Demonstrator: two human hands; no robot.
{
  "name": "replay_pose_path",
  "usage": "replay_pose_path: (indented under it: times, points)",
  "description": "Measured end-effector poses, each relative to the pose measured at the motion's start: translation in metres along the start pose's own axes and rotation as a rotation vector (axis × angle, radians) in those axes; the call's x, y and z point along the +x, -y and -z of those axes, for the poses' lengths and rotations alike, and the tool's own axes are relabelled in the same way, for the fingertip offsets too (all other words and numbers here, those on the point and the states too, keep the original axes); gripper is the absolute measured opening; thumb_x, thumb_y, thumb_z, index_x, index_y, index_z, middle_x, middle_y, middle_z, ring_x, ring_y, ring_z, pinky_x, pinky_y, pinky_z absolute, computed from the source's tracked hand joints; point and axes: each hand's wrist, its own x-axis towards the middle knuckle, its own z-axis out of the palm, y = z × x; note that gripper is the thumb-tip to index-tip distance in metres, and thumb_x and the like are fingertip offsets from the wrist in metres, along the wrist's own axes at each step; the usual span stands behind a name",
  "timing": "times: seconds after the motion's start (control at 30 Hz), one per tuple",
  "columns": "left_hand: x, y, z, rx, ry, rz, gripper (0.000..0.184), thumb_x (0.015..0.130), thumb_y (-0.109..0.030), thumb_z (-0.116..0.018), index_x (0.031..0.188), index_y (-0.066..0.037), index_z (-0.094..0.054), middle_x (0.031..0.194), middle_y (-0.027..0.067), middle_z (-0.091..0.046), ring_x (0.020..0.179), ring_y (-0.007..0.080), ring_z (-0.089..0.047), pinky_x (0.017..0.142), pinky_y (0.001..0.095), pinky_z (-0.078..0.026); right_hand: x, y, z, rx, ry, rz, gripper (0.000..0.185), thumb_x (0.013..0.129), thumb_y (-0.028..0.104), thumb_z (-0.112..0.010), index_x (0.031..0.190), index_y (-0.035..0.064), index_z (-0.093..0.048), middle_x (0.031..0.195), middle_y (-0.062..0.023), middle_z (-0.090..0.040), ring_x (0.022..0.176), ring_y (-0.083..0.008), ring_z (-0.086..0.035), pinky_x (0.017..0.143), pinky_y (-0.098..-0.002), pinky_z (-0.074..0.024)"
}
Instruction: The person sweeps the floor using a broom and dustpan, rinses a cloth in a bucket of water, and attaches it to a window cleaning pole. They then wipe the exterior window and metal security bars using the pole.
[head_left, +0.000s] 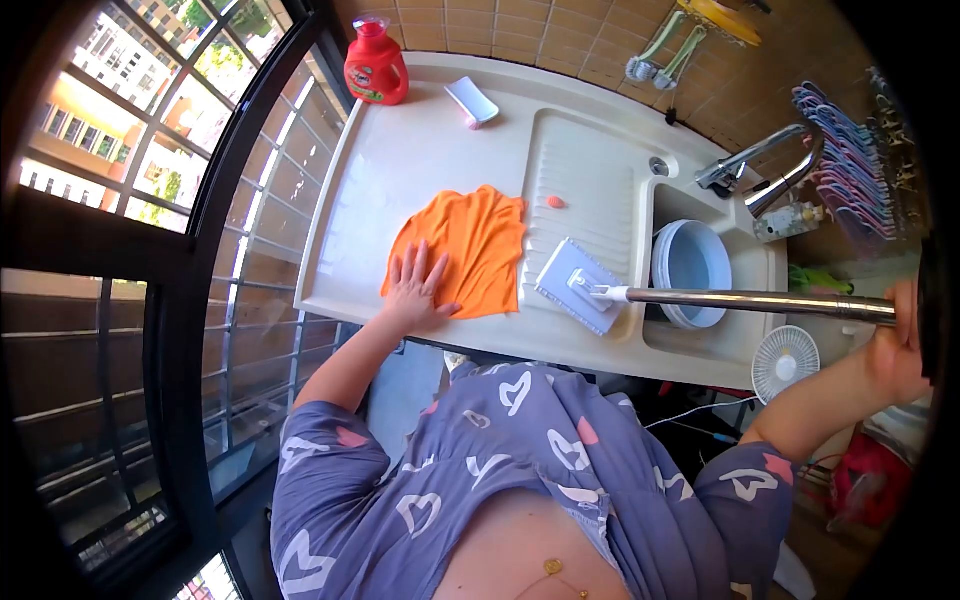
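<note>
Orange cloth, spread out with soft folds on the smooth left part of the bench. Left grip palm down on the near left side of the cloth, fingers spread wide, pinching nothing.

To the right of the cloth, just beside it, the flat blue and white head of a mop, turned at a slant, over the bumpy part of the bench. From there, a shiny pole going right, across the top of a pale bucket in the sink. Right grip at the right end of the pole, fingers curled round it, partly hidden by the dark edge.

Far from the mop head, on the bumps, a small orange-red bit. At the far left of the bench, a red bottle, upright, and near it on the right a white dish, with something pink at its near end. Past the sink on the right, a bent, shiny tap. At the near right edge, a round white fan.
</note>
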Motion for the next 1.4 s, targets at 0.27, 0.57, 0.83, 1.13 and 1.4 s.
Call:
replay_pose_path:
  times: [0.27, 0.57, 0.83, 1.13, 1.4]
  points:
    - [0.121, 0.040, 0.004, -0.401, -0.448, 0.079, 0.047, 0.082, -0.032, -0.068, 0.122, -0.009, -0.059, 0.129, 0.0189, -0.054, 0.119, 0.0391, -0.051, 0.096, 0.0450, -0.045, 0.026, -0.033, -0.003, 0.095, 0.032, -0.006, 0.049, 0.099, 0.056, -0.037, 0.073, 0.0147, -0.042, 0.058, 0.0022, -0.033, 0.046, -0.0100, -0.025, 0.043, -0.0242, -0.0213]
    - [0.183, 0.074, 0.018, -0.610, -0.102, 0.363, 0.047, 0.071, -0.027, -0.077, 0.107, -0.002, -0.062, 0.101, 0.0182, -0.067, 0.093, 0.0358, -0.065, 0.086, 0.0423, -0.052, 0.009, -0.019, -0.007, -0.032, -0.032, 0.008, 0.048, 0.100, 0.053, -0.035, 0.074, 0.0134, -0.042, 0.059, 0.0012, -0.034, 0.047, -0.0109, -0.028, 0.043, -0.0252, -0.0239]
    - [0.177, 0.050, 0.024, -0.467, -0.642, 0.446, 0.041, 0.070, -0.020, -0.077, 0.108, -0.010, -0.065, 0.111, 0.0165, -0.063, 0.105, 0.0333, -0.059, 0.091, 0.0402, -0.051, -0.023, -0.002, 0.008, -0.123, -0.086, 0.041, 0.051, 0.101, 0.053, -0.032, 0.077, 0.0108, -0.044, 0.060, -0.0006, -0.035, 0.047, -0.0117, -0.031, 0.044, -0.0264, -0.0253]
    - [0.215, -0.021, 0.049, -0.169, 0.280, -0.020, 0.019, 0.086, -0.017, -0.059, 0.102, -0.010, -0.065, 0.110, 0.0077, -0.066, 0.105, 0.0294, -0.060, 0.089, 0.0408, -0.051, -0.026, 0.005, 0.006, -0.170, -0.088, 0.031, 0.052, 0.101, 0.054, -0.031, 0.079, 0.0102, -0.046, 0.061, -0.0019, -0.037, 0.048, -0.0126, -0.033, 0.044, -0.0265, -0.0266]
    - [0.206, -0.015, 0.014, -0.431, -0.473, -0.188, 0.043, 0.082, -0.008, -0.062, 0.124, -0.010, -0.056, 0.129, 0.0155, -0.055, 0.122, 0.0356, -0.048, 0.104, 0.0427, -0.041, -0.017, -0.003, 0.018, -0.085, 0.037, -0.036, 0.052, 0.101, 0.055, -0.033, 0.081, 0.0090, -0.048, 0.061, -0.0011, -0.036, 0.049, -0.0122, -0.032, 0.044, -0.0261, -0.0268]
